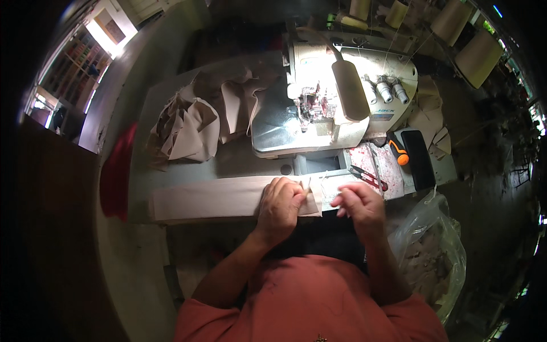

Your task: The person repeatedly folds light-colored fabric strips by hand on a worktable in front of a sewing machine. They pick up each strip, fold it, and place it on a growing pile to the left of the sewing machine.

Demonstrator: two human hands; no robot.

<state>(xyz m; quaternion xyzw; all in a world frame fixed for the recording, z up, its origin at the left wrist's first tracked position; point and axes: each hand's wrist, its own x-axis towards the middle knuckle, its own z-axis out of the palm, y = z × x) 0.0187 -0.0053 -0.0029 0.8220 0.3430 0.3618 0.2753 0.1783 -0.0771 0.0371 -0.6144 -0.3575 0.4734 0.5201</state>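
Observation:
A long stack of pale beige fabric strips (211, 198) lies along the near edge of the sewing table. My left hand (280, 206) is closed on the stack close to its right end, thumb and curled fingers gripping the cloth. Just past that end, my right hand (362, 206) hovers with its fingers bent together; whether a thread is between them is too small to tell. Beyond the right hand lie red-handled thread snips (369, 178). The sewing machine (319, 134) stands behind both hands, its needle area brightly lit.
Crumpled beige fabric pieces (191, 128) sit at the table's left rear. An orange-and-black screwdriver (400, 153) and a black phone (417, 159) lie at the right. A clear plastic bag of scraps (430, 256) hangs at the lower right. Thread cones (477, 57) stand at the back right.

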